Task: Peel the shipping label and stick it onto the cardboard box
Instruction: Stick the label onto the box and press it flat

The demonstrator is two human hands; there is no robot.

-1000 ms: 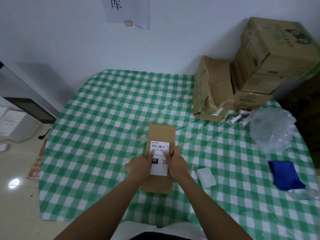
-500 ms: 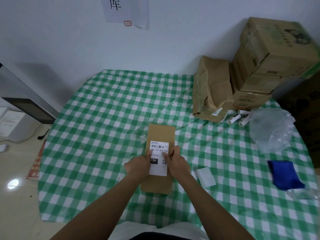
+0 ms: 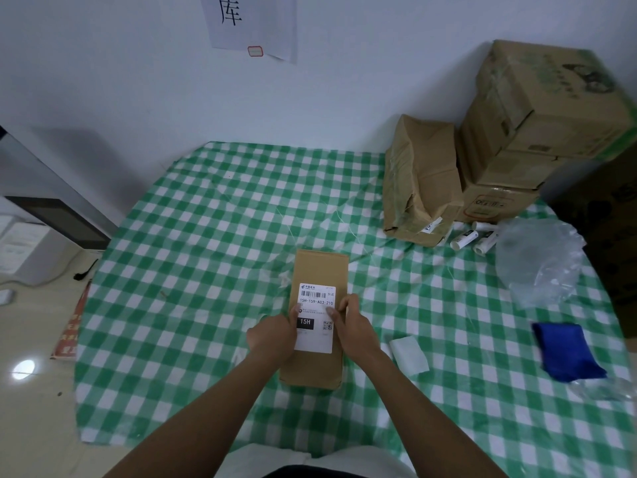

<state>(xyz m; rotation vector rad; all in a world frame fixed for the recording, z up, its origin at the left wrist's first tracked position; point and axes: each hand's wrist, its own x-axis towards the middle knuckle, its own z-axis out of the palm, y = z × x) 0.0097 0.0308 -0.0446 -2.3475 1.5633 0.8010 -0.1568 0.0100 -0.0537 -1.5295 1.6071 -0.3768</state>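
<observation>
A white shipping label (image 3: 315,317) with a barcode and a black "15H" block lies flat on the top face of a long brown cardboard box (image 3: 322,269). It covers the box's middle part. The box lies flat at the middle of the table (image 3: 206,236), nearer its near edge, with its long side running away from the person. The table wears a green-and-white checked cloth.

The left hand (image 3: 272,336) holds the box's left side, its thumb pressed on the label's left edge. Its fingers fold down over the box edge, out of sight. The right hand (image 3: 356,331) holds the right side, thumb pressed on the label's right edge. Its forefinger is bent along the box's rim.

Just right of the box lies a small white paper slip (image 3: 408,355). Near the right edge are a blue cloth (image 3: 565,353) and a crumpled clear plastic bag (image 3: 541,263). At the far right corner stand small white tubes (image 3: 465,239), a brown paper parcel (image 3: 420,181) and stacked cartons (image 3: 537,125).
</observation>
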